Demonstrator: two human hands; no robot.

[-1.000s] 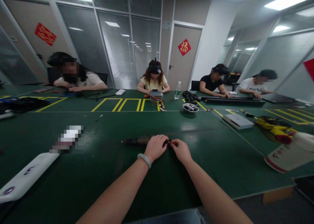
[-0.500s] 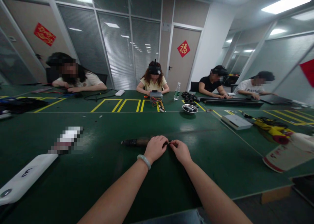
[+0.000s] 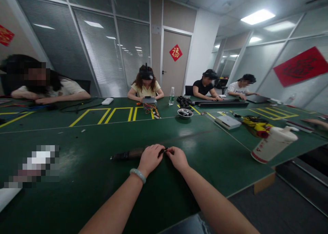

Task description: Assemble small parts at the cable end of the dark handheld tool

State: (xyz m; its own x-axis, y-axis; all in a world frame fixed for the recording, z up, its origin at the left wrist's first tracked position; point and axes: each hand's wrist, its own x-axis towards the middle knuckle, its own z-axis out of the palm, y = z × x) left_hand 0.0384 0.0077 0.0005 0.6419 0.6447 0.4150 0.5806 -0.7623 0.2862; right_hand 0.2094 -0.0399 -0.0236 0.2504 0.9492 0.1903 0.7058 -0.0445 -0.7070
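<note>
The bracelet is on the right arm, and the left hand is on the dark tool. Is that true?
Not quite: the head view shows the bracelet on the left arm, not the right. The left hand is on the dark tool, as you said.

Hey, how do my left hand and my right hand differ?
Your left hand has a pale bangle at its wrist; your right hand has none. The left hand curls over the dark tool, while the right hand pinches a small piece, too small to identify, beside it. Both work close together over the green table.
</note>
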